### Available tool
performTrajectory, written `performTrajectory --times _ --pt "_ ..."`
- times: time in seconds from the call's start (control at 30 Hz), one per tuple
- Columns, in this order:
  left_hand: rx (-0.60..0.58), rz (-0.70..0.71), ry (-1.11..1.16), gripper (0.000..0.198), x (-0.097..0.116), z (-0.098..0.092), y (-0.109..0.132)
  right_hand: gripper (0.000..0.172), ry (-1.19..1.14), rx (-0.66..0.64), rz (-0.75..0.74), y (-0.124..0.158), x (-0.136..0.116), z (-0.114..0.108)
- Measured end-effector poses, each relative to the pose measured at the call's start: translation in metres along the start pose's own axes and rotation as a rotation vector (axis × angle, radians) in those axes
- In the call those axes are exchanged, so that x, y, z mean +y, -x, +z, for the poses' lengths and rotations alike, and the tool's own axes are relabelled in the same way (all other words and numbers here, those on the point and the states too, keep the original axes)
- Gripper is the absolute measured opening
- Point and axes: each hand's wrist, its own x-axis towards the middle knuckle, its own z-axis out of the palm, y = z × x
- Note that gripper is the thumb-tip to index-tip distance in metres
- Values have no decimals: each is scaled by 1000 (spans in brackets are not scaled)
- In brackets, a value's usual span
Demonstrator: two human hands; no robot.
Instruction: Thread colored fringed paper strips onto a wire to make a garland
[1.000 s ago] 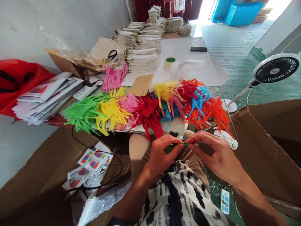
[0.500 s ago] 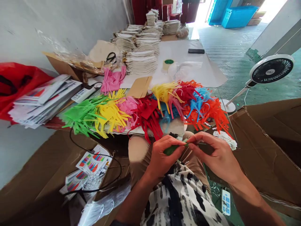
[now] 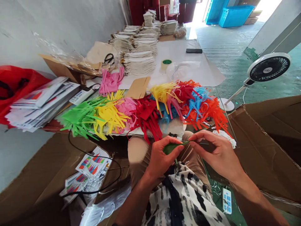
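A piece of green fringed material (image 3: 171,147) is stretched between my two hands above my lap. My left hand (image 3: 162,157) is closed round its wider part, thumb and forefinger pressed together. With thumb and forefinger my right hand (image 3: 213,150) pinches the narrow tip. Beyond the hands, along the table's near edge, lie bundles of cut strips: green (image 3: 82,117), yellow (image 3: 110,116), pink (image 3: 127,108), dark red (image 3: 148,116), blue (image 3: 199,102) and orange (image 3: 211,113). Part of the green piece is hidden by my left fingers.
Stacks of white corded bundles (image 3: 139,61), a tape roll (image 3: 166,64), scissors (image 3: 108,58) and a phone (image 3: 194,51) are on the table. Printed cards (image 3: 42,103) pile up left. A fan (image 3: 268,69) stands right, above cardboard (image 3: 265,138). A black cable (image 3: 94,153) hangs at left.
My hands have drawn slightly apart, and more of the green piece shows between them. The whole view has shifted a little; the things on the table look unmoved.
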Motion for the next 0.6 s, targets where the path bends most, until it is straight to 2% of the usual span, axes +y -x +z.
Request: performTrajectory --times 0.2,0.3,0.4,0.53,0.6 --pt "-21 -60 106 27 -5 5 -1 25 -252 -123 117 0 11 7" --pt "-39 -85 84 27 -9 5 -1 24 -349 -66 111 2 16 12" --pt "-96 -94 34 25 -14 3 -2 19 -300 19 95 4 20 16" --pt "-205 -24 -122 19 -19 2 -3 27 -225 -63 118 6 24 19" --pt "-223 -4 -160 26 -22 2 -3 30 -242 -47 161 7 27 18"
